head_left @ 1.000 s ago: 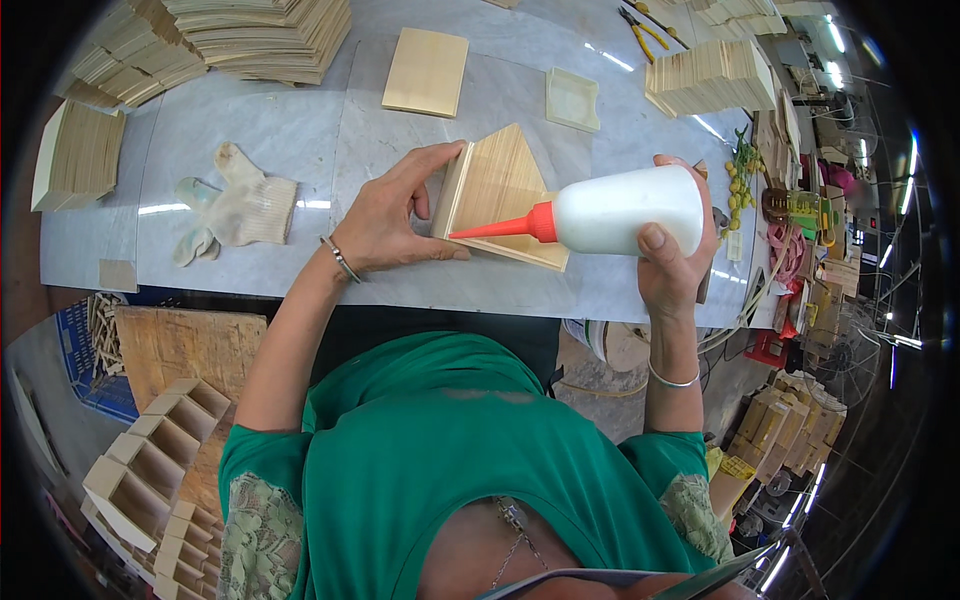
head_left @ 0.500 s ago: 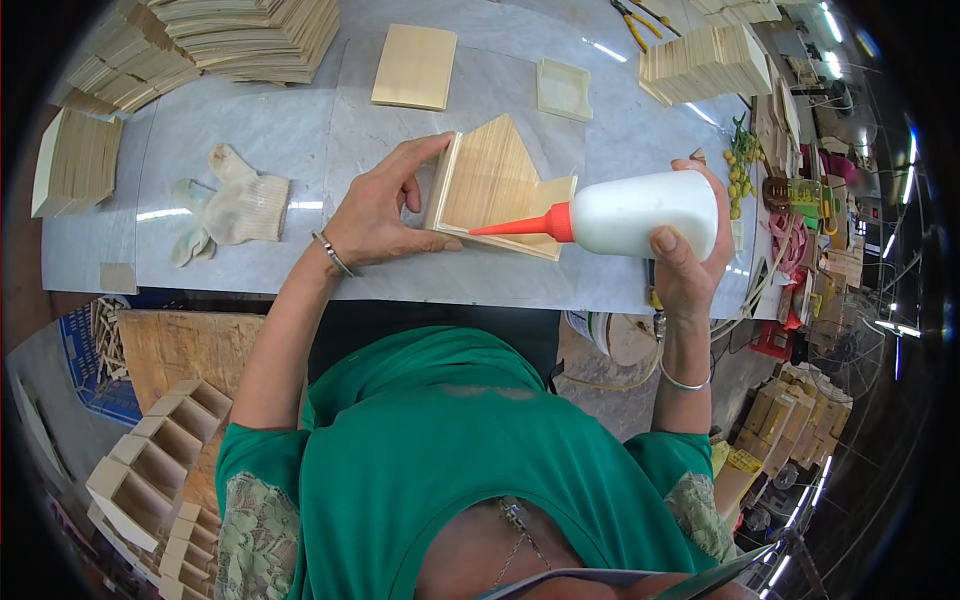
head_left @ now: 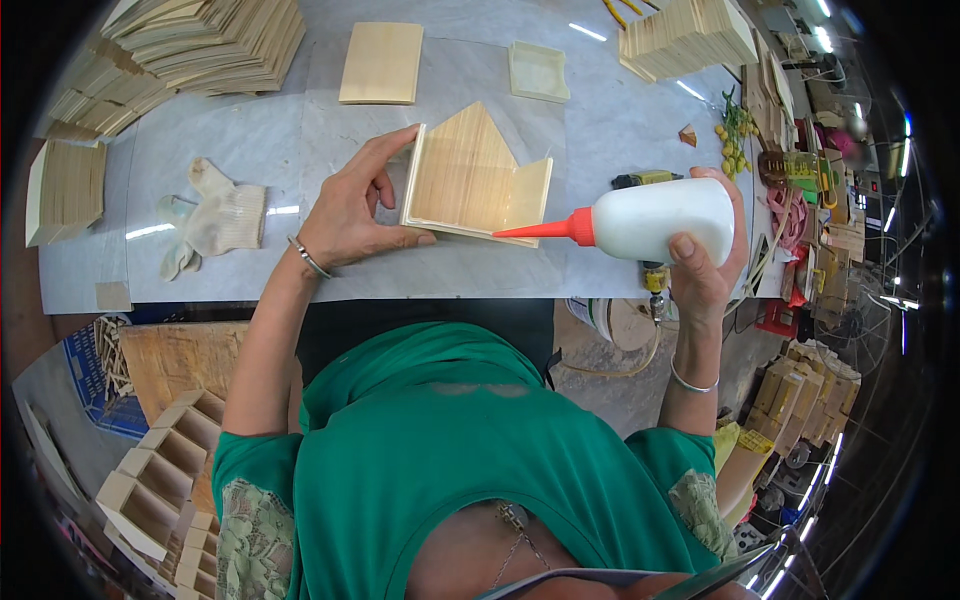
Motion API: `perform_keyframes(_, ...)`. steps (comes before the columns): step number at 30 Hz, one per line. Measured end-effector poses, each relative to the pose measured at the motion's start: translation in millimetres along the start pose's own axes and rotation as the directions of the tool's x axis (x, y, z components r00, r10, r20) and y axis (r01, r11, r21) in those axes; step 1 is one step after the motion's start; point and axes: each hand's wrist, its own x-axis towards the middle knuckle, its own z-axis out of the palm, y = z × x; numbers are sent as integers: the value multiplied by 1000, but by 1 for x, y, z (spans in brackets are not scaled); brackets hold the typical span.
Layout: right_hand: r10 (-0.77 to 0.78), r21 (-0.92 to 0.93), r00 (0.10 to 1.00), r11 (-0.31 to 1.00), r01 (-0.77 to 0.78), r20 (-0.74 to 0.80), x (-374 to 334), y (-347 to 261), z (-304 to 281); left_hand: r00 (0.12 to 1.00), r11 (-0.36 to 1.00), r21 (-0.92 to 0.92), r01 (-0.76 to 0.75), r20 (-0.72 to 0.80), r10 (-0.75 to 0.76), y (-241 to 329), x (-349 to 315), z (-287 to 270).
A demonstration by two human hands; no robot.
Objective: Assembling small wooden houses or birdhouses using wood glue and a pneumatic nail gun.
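In front of me on the grey table stands a small wooden box (head_left: 463, 170) with a pointed, house-shaped panel and raised side walls. My left hand (head_left: 362, 205) grips its left wall, thumb at the near corner and fingers at the far one. Lying sideways in my right hand (head_left: 712, 250) is a white glue bottle (head_left: 660, 220) with a red tapered nozzle (head_left: 545, 230). The nozzle's tip is at the box's near edge, right of its middle. Whether glue is coming out is too small to tell.
A flat wooden board (head_left: 381, 63) and a pale shallow tray (head_left: 538, 72) lie beyond the box. Stacked wooden panels (head_left: 205, 40) fill the far left; another stack (head_left: 688, 38) stands far right. A white glove (head_left: 225, 215) lies left. A dark and yellow tool (head_left: 646, 179) sits behind the bottle.
The nozzle tip has moved right along the box's near edge, from near its left corner to past the middle. My left hand still holds the box. The whole view has shifted slightly.
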Motion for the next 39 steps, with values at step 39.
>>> perform_keyframes(39,-34,-27,996,999,32,-81,18,17,-35,999,992,-122,-22,-37,18,-8,-1,8)
